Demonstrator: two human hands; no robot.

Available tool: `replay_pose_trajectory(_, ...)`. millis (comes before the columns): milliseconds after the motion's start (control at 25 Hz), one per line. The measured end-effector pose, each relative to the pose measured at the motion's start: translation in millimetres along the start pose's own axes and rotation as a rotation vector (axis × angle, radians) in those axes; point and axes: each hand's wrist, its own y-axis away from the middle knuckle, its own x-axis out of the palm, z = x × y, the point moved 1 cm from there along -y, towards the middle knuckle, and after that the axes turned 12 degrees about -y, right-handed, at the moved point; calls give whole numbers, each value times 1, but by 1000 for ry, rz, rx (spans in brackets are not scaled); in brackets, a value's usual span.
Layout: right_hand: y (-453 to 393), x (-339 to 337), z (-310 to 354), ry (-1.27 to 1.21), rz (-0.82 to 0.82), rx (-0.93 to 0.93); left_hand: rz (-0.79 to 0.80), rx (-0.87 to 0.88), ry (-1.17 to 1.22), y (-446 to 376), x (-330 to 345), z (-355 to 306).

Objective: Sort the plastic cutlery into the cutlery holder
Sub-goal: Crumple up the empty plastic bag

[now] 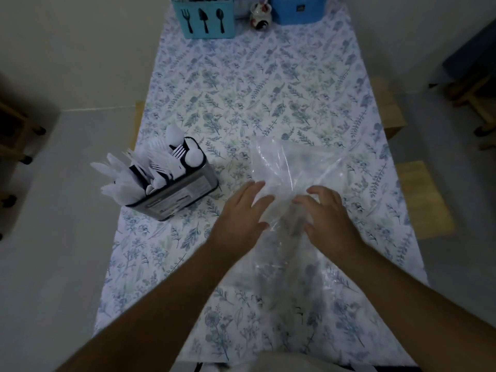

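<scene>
A grey metal cutlery holder (185, 196) stands at the table's left side, filled with white plastic cutlery (150, 167): knives at the left, forks in the middle, spoons at the right. A clear plastic bag (290, 167) lies crumpled on the floral tablecloth to the holder's right, and looks empty. My left hand (241, 210) lies on the bag's left part with fingers nearly straight. My right hand (327, 213) is on the bag's right part, its fingers curled into the plastic.
At the far end of the table (241, 89) stand a blue cutlery caddy (204, 17) with fork, knife and spoon pictures, a small ceramic figure (260, 16) and a blue box (298, 9). Wooden stools (424, 200) sit along the right edge.
</scene>
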Motion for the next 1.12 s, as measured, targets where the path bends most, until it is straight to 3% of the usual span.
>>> replay_pose_trajectory(120, -37, -11, -9, 28, 2, 78, 175, 141, -111, -53, 5, 20)
replay_pose_trajectory(200, -49, -11, -20, 44, 116, 117, 373, 175, -274, -70, 19, 33)
replay_pose_trajectory(280, -57, -16, -30, 55, 236, 170, 522, 120, -357, -75, 30, 49)
replay_pose_trajectory(440, -64, -32, -33, 172, 375, 230, 738, -7, -303, -73, 24, 60)
replay_pose_trajectory(560, -46, -28, -26, 259, 416, 220, 572, -26, -307, -62, 14, 34)
replay_pose_trajectory(640, -21, -22, -24, 253, 440, 232, 396, 27, -99, -47, 19, 23)
replay_pose_trajectory(720, 5, -16, -22, 311, 472, 206, 469, 112, 55, -26, 28, 19)
replay_pose_trajectory(840, 17, -11, -26, 289, 467, 178, 553, 192, -165, -7, 53, 24)
replay_pose_trajectory(1040, 9, -16, -27, 201, 472, 194, 532, 142, -141, -28, 40, 29)
replay_pose_trajectory(1120, 13, -22, -23, 57, 374, 287, 386, -47, 78, -19, 23, 17)
